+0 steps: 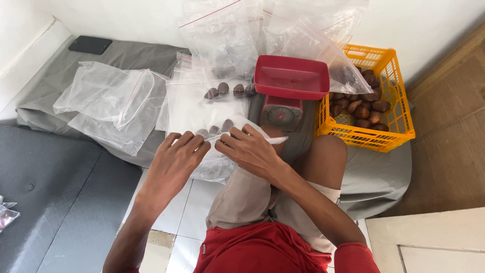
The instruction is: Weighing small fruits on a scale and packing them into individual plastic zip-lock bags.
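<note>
Grip: left hand [174, 156] and right hand [250, 149] both pinch top edge of clear zip bag [217, 151] with brown fruits, on floor before knees. Bag mouth runs left-right between hands; red scale [288, 88] just beyond right hand.

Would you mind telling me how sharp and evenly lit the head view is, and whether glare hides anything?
Head view: soft, even daylight and faint shadows; both hands, left hand and right hand, look sharp; sheen on the clear plastic bags veils their contents; the yellow basket reads clearly.
</note>
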